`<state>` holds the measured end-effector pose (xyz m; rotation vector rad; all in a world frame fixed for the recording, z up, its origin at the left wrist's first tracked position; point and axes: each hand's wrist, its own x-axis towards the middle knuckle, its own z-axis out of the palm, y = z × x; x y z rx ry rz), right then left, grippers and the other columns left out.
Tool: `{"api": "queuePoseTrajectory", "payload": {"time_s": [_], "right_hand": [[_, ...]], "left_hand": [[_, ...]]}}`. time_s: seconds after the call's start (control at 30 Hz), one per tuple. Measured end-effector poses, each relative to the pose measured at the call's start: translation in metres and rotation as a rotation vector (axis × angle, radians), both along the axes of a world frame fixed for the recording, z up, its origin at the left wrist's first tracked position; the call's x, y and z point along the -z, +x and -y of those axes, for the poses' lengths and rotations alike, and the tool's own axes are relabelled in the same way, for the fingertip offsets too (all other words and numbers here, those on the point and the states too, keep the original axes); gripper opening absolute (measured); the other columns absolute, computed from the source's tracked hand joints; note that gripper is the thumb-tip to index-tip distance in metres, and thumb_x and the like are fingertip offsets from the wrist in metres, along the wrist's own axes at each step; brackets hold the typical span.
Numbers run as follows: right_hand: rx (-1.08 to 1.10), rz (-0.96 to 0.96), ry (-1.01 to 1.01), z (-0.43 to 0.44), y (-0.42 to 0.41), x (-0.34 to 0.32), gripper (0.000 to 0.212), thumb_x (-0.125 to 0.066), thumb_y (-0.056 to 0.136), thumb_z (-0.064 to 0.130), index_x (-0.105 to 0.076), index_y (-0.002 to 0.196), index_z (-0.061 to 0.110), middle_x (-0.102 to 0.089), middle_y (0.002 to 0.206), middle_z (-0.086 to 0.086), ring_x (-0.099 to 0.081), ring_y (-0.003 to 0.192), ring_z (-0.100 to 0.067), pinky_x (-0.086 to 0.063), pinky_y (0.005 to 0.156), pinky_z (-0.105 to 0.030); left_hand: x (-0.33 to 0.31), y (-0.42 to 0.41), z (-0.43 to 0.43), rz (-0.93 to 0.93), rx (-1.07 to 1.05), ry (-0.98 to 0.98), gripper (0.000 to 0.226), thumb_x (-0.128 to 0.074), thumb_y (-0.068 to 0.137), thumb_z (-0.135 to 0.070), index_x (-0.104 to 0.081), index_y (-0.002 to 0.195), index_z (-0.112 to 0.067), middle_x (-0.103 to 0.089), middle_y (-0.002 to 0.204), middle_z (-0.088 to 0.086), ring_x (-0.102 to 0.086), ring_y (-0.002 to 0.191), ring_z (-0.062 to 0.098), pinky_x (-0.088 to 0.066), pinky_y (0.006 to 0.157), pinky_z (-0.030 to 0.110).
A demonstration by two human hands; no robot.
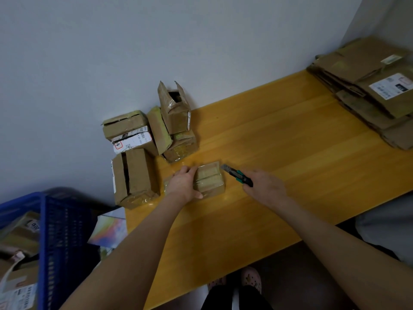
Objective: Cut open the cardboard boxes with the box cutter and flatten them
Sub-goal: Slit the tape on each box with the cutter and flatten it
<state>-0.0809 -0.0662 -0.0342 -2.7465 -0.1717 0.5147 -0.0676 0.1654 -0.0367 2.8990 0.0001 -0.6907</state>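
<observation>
Roughly at the middle of the yellow table [290, 153] lies a small taped cardboard box [211, 179], resting flat on the wood. The person's left hand [183, 186] grasps it from its left side, fingers curled over the far edge and thumb along the near edge. The right hand [264, 186] grips a green and black box cutter [237, 175], fingers wrapped around the handle. Its blade is out and points at the box's far right corner; whether the tip touches the cardboard cannot be told.

A pile of unopened and half-opened boxes [143, 139] sits at the table's left end against the wall. A stack of flattened boxes [375, 90] lies at the far right end, well apart from the hands. Beside the table at lower left stands a blue crate [60, 231] with more boxes in it.
</observation>
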Motion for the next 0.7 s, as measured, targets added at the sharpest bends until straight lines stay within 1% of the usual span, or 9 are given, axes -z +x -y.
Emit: {"api": "queuePoseTrajectory", "payload": {"time_s": [0.03, 0.17, 0.3, 0.43, 0.5, 0.6, 0.7], "right_hand": [[-0.005, -0.004, -0.006, 0.0, 0.0, -0.001, 0.039, -0.048, 0.097, 0.032, -0.046, 0.136, 0.03, -0.051, 0.101, 0.0, -0.057, 0.089, -0.023, -0.052, 0.066, -0.033], [-0.033, -0.024, -0.035, 0.0, 0.002, -0.002, 0.041, -0.047, 0.097, 0.032, -0.046, 0.137, 0.027, -0.056, 0.106, -0.004, -0.058, 0.089, -0.024, -0.053, 0.066, -0.033], [-0.042, -0.049, -0.034, 0.001, -0.004, -0.002, 0.044, -0.047, 0.097, 0.032, -0.042, 0.141, 0.029, -0.054, 0.097, -0.001, -0.054, 0.08, -0.019, -0.042, 0.057, -0.027], [-0.033, -0.08, -0.028, 0.002, -0.009, -0.002, 0.049, -0.045, 0.098, 0.034, -0.036, 0.146, 0.03, -0.054, 0.103, -0.002, -0.049, 0.082, -0.017, -0.039, 0.06, -0.027], [-0.044, -0.096, -0.021, 0.002, -0.01, -0.004, 0.05, -0.045, 0.098, 0.034, -0.035, 0.147, 0.029, -0.056, 0.106, -0.003, -0.049, 0.082, -0.016, -0.041, 0.061, -0.028], [-0.075, -0.094, -0.048, 0.0, -0.017, -0.005, 0.049, -0.045, 0.098, 0.034, -0.035, 0.146, 0.03, -0.06, 0.108, -0.003, -0.055, 0.084, -0.017, -0.044, 0.061, -0.028], [-0.062, -0.085, -0.052, 0.0, -0.02, -0.003, 0.049, -0.045, 0.098, 0.035, -0.035, 0.146, 0.031, -0.061, 0.109, -0.002, -0.06, 0.09, -0.019, -0.051, 0.068, -0.031]], "left_hand": [[0.001, -0.001, 0.0, 0.005, -0.003, -0.002, 0.1, -0.082, 0.073, -0.034, -0.023, 0.153, -0.024, -0.035, 0.149, 0.004, -0.037, 0.136, 0.028, -0.032, 0.113, 0.044], [0.001, -0.002, 0.001, 0.014, -0.015, -0.008, 0.099, -0.082, 0.074, -0.033, -0.023, 0.153, -0.024, -0.035, 0.149, 0.004, -0.036, 0.136, 0.028, -0.033, 0.112, 0.042], [0.002, -0.002, 0.002, 0.026, -0.021, -0.005, 0.1, -0.081, 0.074, -0.033, -0.022, 0.153, -0.025, -0.036, 0.149, 0.002, -0.037, 0.135, 0.027, -0.035, 0.111, 0.043], [0.002, -0.003, 0.003, 0.033, -0.027, 0.0, 0.099, -0.081, 0.075, -0.033, -0.021, 0.154, -0.026, -0.034, 0.151, 0.002, -0.037, 0.136, 0.027, -0.036, 0.111, 0.042], [0.002, -0.003, 0.003, 0.032, -0.03, -0.001, 0.099, -0.08, 0.075, -0.033, -0.021, 0.154, -0.025, -0.032, 0.152, 0.003, -0.035, 0.137, 0.027, -0.035, 0.112, 0.041], [0.002, -0.002, 0.003, 0.027, -0.023, 0.006, 0.1, -0.081, 0.075, -0.033, -0.02, 0.154, -0.025, -0.031, 0.153, 0.004, -0.034, 0.139, 0.027, -0.034, 0.113, 0.042], [0.002, -0.003, 0.003, 0.02, -0.02, 0.009, 0.1, -0.08, 0.075, -0.034, -0.02, 0.154, -0.025, -0.03, 0.154, 0.004, -0.033, 0.139, 0.027, -0.032, 0.114, 0.042]]}}
